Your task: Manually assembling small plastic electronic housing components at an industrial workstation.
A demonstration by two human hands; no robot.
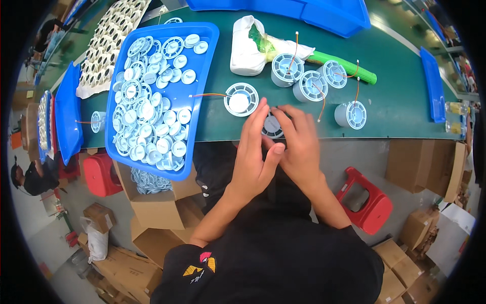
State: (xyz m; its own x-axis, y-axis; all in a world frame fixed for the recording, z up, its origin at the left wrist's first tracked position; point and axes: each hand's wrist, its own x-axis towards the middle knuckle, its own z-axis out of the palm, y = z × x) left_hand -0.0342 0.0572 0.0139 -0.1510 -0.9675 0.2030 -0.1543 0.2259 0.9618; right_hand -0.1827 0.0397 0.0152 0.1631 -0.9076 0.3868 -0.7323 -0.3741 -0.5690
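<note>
A round grey-blue part (272,126) with a dark face is between my hands at the table's near edge, partly hidden by fingers. My left hand (253,152) presses its straight fingers along the part's left side, thumb pointing up and right. My right hand (299,142) curls its fingers over the right side. Just beyond my left fingertips lies a light-blue spoked cup (249,104) with a white disc (238,103) inside and thin wires trailing left. Further right stand several similar cylindrical housings (310,86) with thin coloured wires, one of them a single housing (350,115) near the edge.
On the left a blue tray (200,109) is full of light-blue discs and spoked rings. Behind it lies a sheet of white-and-black round pieces (109,43). A white-wrapped bundle (248,48) and a green roll (349,67) lie at the back. Red stools (372,207) and cartons (157,213) stand below.
</note>
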